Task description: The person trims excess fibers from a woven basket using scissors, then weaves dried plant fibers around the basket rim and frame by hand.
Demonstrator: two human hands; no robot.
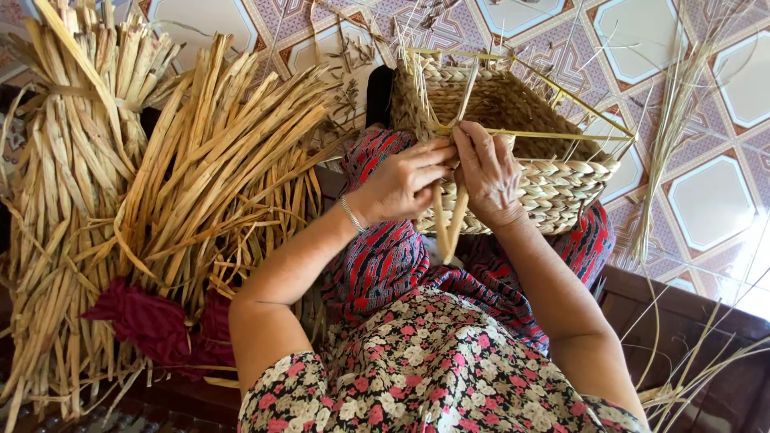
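Note:
A half-woven straw basket (553, 188) with a thin frame of yellow sticks rests on my lap, its open side turned away from me. My left hand (401, 180) and my right hand (488, 172) meet at the basket's near rim. Both pinch flat dried straw strands (447, 224) whose loose ends hang down between my hands. A thin bracelet circles my left wrist. I wear a flowered dress over red patterned trousers.
Large bundles of dried straw (160, 176) lie to my left, tied with dark red cloth (152, 325). Loose thin stalks (666, 152) lie on the patterned tile floor (706, 200) at right. A dark wooden edge (682, 321) runs by my right side.

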